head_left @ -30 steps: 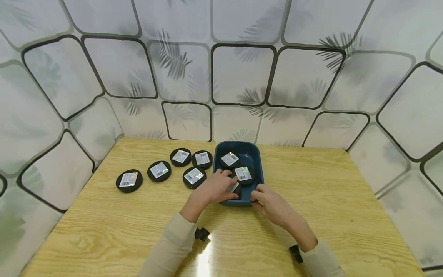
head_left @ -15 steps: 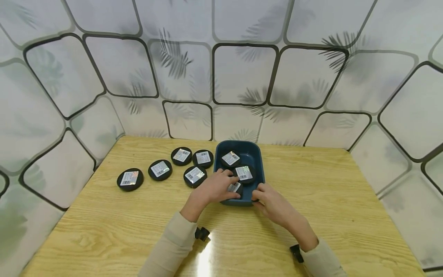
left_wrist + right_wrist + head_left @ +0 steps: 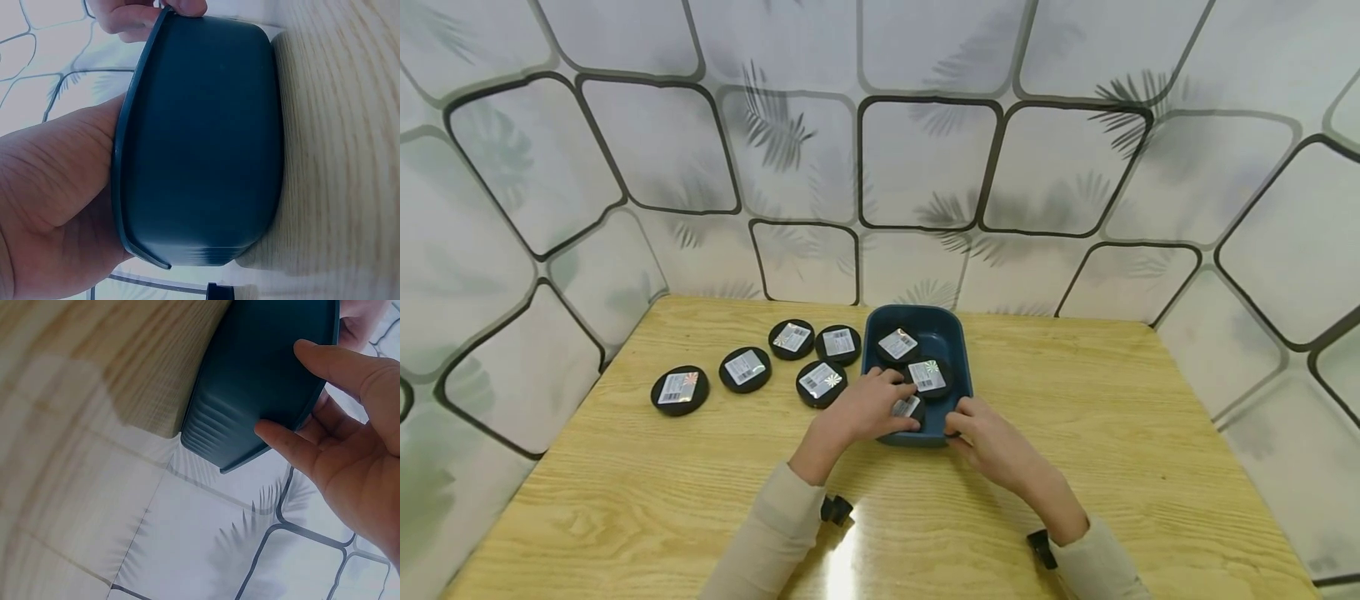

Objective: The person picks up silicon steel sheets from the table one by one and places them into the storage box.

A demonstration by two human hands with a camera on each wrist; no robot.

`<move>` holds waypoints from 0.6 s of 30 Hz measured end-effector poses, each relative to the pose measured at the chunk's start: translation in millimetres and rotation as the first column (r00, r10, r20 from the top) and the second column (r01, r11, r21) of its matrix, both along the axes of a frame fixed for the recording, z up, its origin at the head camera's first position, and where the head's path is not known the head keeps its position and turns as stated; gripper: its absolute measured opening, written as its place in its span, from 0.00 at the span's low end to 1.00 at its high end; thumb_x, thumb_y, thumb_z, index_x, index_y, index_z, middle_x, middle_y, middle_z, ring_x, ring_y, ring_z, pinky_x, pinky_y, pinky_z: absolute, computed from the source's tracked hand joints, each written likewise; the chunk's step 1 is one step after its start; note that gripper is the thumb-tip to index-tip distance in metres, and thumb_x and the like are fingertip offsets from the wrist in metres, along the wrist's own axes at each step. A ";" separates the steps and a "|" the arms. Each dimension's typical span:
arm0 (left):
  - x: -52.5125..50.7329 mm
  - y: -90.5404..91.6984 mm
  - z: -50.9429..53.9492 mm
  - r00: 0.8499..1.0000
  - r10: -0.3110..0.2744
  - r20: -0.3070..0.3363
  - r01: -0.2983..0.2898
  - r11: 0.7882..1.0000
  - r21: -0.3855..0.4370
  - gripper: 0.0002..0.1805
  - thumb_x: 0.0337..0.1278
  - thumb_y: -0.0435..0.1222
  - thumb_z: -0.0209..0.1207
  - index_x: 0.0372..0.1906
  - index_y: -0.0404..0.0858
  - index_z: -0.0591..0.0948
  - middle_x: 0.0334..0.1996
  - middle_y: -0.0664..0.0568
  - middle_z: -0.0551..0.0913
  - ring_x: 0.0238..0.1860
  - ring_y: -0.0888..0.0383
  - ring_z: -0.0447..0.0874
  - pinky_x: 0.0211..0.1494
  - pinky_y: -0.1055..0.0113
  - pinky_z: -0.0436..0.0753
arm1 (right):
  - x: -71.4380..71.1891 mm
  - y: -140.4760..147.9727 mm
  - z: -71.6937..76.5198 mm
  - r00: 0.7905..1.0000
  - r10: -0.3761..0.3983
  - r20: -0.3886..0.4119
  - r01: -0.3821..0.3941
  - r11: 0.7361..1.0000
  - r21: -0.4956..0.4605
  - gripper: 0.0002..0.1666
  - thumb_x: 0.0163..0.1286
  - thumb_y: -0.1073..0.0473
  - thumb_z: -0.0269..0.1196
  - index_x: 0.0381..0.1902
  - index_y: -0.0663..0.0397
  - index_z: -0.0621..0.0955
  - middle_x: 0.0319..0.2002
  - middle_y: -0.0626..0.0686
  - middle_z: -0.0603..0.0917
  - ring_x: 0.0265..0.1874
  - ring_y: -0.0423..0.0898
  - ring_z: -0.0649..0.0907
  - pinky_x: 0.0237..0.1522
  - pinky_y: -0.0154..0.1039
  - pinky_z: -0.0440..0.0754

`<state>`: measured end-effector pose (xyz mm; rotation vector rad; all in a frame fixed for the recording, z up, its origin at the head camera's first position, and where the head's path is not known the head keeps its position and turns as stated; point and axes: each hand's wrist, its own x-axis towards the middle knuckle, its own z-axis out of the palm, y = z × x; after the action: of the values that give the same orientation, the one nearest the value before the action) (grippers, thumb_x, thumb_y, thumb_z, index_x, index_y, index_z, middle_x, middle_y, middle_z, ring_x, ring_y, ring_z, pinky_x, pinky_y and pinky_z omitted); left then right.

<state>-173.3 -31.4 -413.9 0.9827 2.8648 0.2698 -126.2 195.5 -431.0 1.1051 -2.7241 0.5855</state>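
Observation:
A dark blue plastic bin (image 3: pixel 955 333) stands on the wooden table, with three flat black round discs visible inside, each with a white label. One is the far disc (image 3: pixel 898 344), one the middle disc (image 3: pixel 928 377). My left hand (image 3: pixel 867 406) reaches over the bin's left wall, thumb and fingers spread around the near disc (image 3: pixel 908 407), which it partly hides. In the left wrist view the bin's outer wall hides those fingertips. My right hand (image 3: pixel 992 442) pinches the bin's near right corner; in the right wrist view its thumb and fingers straddle the rim.
Several more black discs lie on the table left of the bin, among them a leftmost disc (image 3: pixel 680 390) and one close to the bin (image 3: pixel 822 383). Patterned cloth walls (image 3: pixel 925 167) enclose the table (image 3: pixel 1112 417) at the back and sides.

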 end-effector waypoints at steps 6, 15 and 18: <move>0.6 -0.6 -1.5 1.000 0.004 -0.017 -0.005 1.000 -0.014 0.33 0.61 0.58 0.61 0.65 0.43 0.78 0.61 0.44 0.78 0.58 0.46 0.76 0.61 0.53 0.76 | -0.3 -0.7 -1.3 1.000 -0.002 0.015 0.002 1.000 -0.011 0.10 0.58 0.68 0.72 0.30 0.51 0.81 0.30 0.45 0.72 0.31 0.40 0.70 0.33 0.35 0.74; 1.3 -1.5 -2.6 1.000 -0.002 -0.018 0.001 1.000 -0.026 0.32 0.62 0.58 0.60 0.65 0.44 0.78 0.63 0.44 0.76 0.60 0.45 0.75 0.62 0.53 0.75 | 0.1 -1.2 -3.3 1.000 0.000 0.012 0.001 1.000 -0.032 0.11 0.57 0.70 0.72 0.30 0.51 0.81 0.31 0.46 0.73 0.32 0.41 0.72 0.33 0.36 0.76; 1.3 -1.8 -3.1 1.000 -0.004 -0.024 0.003 0.999 -0.035 0.32 0.63 0.58 0.59 0.66 0.45 0.77 0.64 0.45 0.76 0.61 0.45 0.75 0.62 0.53 0.75 | 0.2 -1.0 -3.1 1.000 -0.003 0.012 0.003 1.000 -0.028 0.11 0.57 0.69 0.72 0.30 0.51 0.81 0.31 0.46 0.73 0.32 0.41 0.73 0.34 0.36 0.76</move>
<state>-172.1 -33.3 -417.0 0.9909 2.8788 0.2078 -126.0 194.5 -434.1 1.0945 -2.7183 0.6293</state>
